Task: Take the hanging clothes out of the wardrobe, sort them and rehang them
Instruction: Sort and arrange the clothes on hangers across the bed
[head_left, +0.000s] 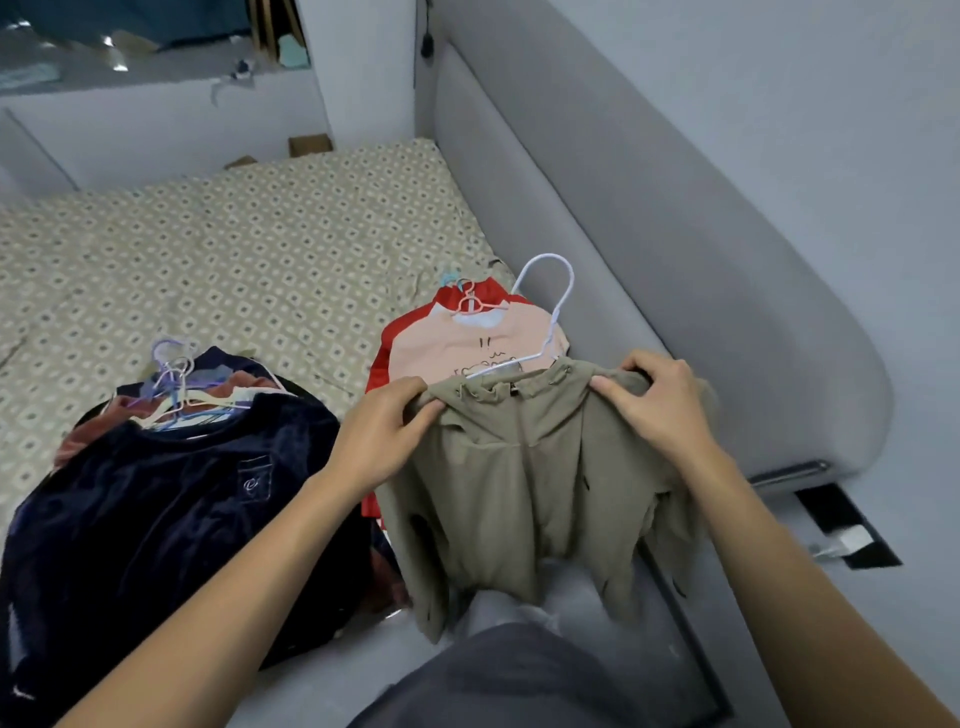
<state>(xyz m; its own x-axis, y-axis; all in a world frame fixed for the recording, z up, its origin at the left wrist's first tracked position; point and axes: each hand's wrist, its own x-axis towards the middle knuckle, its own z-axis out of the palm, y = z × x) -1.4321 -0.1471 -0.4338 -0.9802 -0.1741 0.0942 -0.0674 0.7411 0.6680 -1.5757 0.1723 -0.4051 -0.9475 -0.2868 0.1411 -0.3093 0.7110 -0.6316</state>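
An olive-green garment (524, 488) hangs on a white hanger (550, 306) in front of me, above the bed's near edge. My left hand (384, 431) grips its left shoulder and my right hand (660, 400) grips its right shoulder. Behind it on the bed lies a pile with a peach shirt (498, 343) on a pink hanger over a red garment (400, 338). To the left lies a second pile topped by a dark navy velvet top (171, 499), with several pastel hangers (176, 384) sticking out at its neck.
The bed (234, 260) has a beige patterned sheet. A grey padded headboard (649, 234) runs along the right side. A white box (852, 540) sits on the dark floor strip at far right. My grey-trousered knee (498, 675) shows at the bottom.
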